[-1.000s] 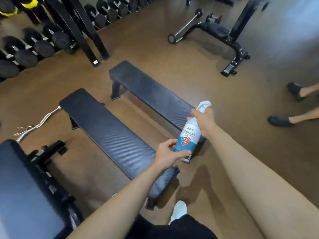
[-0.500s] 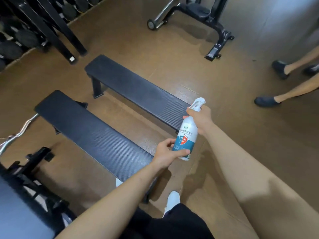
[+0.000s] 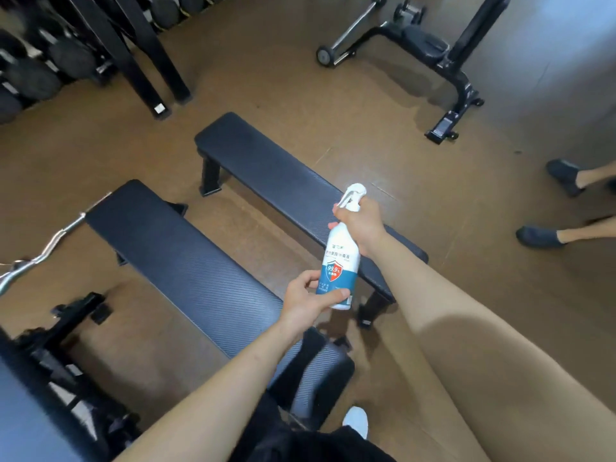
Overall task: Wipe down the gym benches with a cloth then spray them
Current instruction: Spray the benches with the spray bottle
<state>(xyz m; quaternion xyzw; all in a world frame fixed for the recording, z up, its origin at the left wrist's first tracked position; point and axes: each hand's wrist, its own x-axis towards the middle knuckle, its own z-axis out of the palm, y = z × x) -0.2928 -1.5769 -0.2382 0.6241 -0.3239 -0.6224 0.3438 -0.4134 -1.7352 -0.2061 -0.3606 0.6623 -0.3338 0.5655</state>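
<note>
While the spray bottle (image 3: 340,265) is held nearly upright over the gap between the near bench (image 3: 186,255) and the far bench (image 3: 266,161), the right hand (image 3: 361,225) closes its grip round the neck and the left hand (image 3: 306,301) pinches the base, which suits a probably light, rigid, slick plastic body.

Dim warm light, glare upper right, soft blur, bowed edges

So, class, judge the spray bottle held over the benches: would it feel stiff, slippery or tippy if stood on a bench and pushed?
Probably stiff: the spray bottle shows no dent under the right hand at its neck and the left hand at its base. Likely tippy: tall, narrow, with a small base. Its smooth wall may be slippery when wet.
</note>
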